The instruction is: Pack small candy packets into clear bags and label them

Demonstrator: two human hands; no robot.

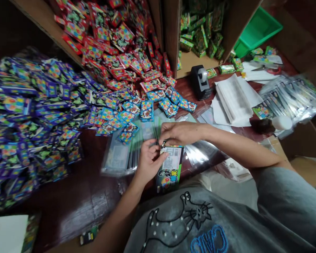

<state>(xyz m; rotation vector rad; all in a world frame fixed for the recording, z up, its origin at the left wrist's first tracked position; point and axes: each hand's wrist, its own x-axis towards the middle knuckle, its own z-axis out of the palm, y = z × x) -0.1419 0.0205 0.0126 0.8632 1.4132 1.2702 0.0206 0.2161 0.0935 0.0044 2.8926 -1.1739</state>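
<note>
My left hand point(150, 161) is closed on the left edge of a printed card package point(171, 161), with its thumb lying over the pale label. At the package's top edge my right hand point(183, 133) bends over with its fingers pinched together; what those fingertips hold is too small to make out. The package has a black and green printed lower part and hangs near my shirt at the table's front edge. Flat clear plastic sleeves point(117, 154) lie beneath and left of my hands. Small blue packets point(146, 110) are spread just beyond them.
Purple packets point(13, 151) are heaped at left. Red packets point(102, 33) spill from a cardboard box. Green packets point(210, 35) fill another box. A black tape dispenser point(200, 82), white papers point(233, 98), a green bin point(258, 30) and bagged items point(295, 98) stand or lie at right.
</note>
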